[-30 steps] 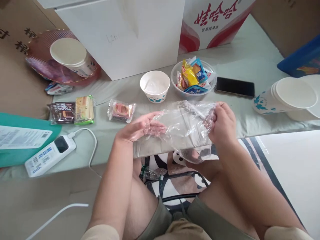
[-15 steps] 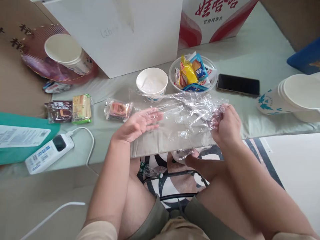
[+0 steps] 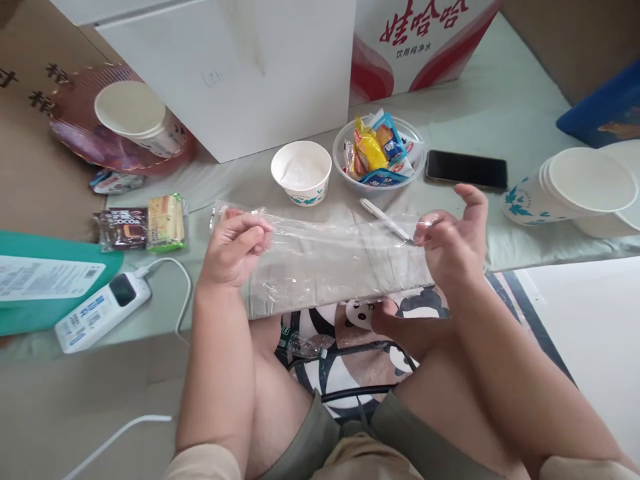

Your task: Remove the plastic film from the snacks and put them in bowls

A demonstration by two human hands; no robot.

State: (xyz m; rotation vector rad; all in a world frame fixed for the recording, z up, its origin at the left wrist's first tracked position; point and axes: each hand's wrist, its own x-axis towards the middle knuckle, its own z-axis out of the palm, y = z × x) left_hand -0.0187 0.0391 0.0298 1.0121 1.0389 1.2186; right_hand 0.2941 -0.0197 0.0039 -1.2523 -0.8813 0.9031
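A clear sheet of plastic film is stretched between my two hands over the table's front edge. My left hand is closed on its left end, partly covering a small wrapped snack behind. At the other end my right hand pinches the film, its index finger raised. A white pen lies on the table just beyond the film. Behind stand a white paper bowl with a blue leaf print and whitish contents, and a clear plastic bowl of wrapped snacks.
A black phone lies right of the snack bowl, near stacked paper cups. On the left are two snack packets, a white power bank with a cable, and a teal pouch. A white box stands behind.
My left hand, open beside the film before, has closed on its left end. The crumpled film is now drawn out taut and wide, leaving the pen plainly visible.
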